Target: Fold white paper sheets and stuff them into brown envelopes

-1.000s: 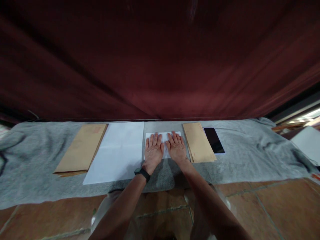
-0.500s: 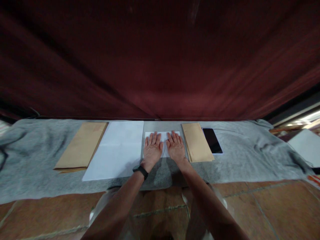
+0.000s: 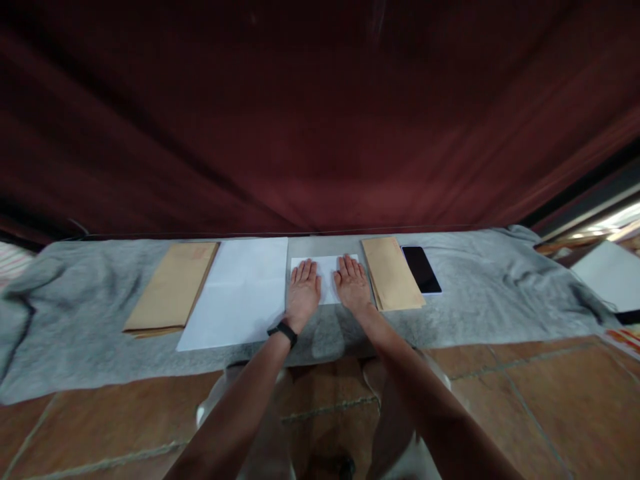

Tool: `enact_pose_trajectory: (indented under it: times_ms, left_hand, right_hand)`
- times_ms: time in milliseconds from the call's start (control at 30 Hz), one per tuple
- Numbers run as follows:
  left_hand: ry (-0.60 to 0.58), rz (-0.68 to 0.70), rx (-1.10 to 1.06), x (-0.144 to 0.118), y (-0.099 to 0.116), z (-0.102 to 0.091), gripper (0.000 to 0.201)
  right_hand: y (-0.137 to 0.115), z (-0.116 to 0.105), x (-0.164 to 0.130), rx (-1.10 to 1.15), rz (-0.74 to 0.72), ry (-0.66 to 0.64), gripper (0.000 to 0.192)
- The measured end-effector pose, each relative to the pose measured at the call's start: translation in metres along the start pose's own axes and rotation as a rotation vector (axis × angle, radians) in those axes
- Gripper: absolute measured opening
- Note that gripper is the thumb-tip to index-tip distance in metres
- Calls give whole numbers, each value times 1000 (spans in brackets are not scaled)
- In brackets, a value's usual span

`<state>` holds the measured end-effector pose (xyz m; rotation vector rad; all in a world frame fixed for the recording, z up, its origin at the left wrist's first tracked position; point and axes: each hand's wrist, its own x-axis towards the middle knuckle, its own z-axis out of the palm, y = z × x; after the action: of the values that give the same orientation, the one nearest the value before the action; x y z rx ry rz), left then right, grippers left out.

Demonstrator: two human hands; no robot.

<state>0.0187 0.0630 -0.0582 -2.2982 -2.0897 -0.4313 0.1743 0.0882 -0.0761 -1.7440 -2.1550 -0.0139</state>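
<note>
A small white folded paper (image 3: 328, 280) lies on the grey cloth in front of me. My left hand (image 3: 303, 290) rests flat on its left part, fingers stretched out, a black band on the wrist. On its right part my right hand (image 3: 352, 283) lies flat too, palm down. The palms hide both ends of the paper. Left of my left hand is a large white sheet stack (image 3: 237, 287) with a faint crease across it. A stack of brown envelopes (image 3: 393, 275) sits just right of my right hand.
Farther left lies another brown envelope stack (image 3: 173, 287), larger than the right one. A dark-screened phone (image 3: 421, 270) is beside the right envelopes. The grey cloth (image 3: 500, 287) covers a long surface against a dark red curtain (image 3: 320, 133). Tiled floor (image 3: 500, 373) shows below.
My hands have slid slightly apart, baring more of the white paper between them. The whole view has shifted a little.
</note>
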Motion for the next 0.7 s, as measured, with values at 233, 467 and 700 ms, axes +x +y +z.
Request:
enact_pose_trajectory:
  times_ms: [233, 467, 700]
  left_hand:
    - [-12, 10, -8, -14, 3, -6, 53]
    - [-133, 38, -8, -19, 27, -15, 51]
    - [-51, 37, 12, -29, 20, -7, 54]
  right_hand:
    - [0, 3, -1, 15, -10, 33, 53]
    - [-1, 3, -1, 26, 2, 34, 53]
    - [-2, 0, 0, 58, 42, 28, 52]
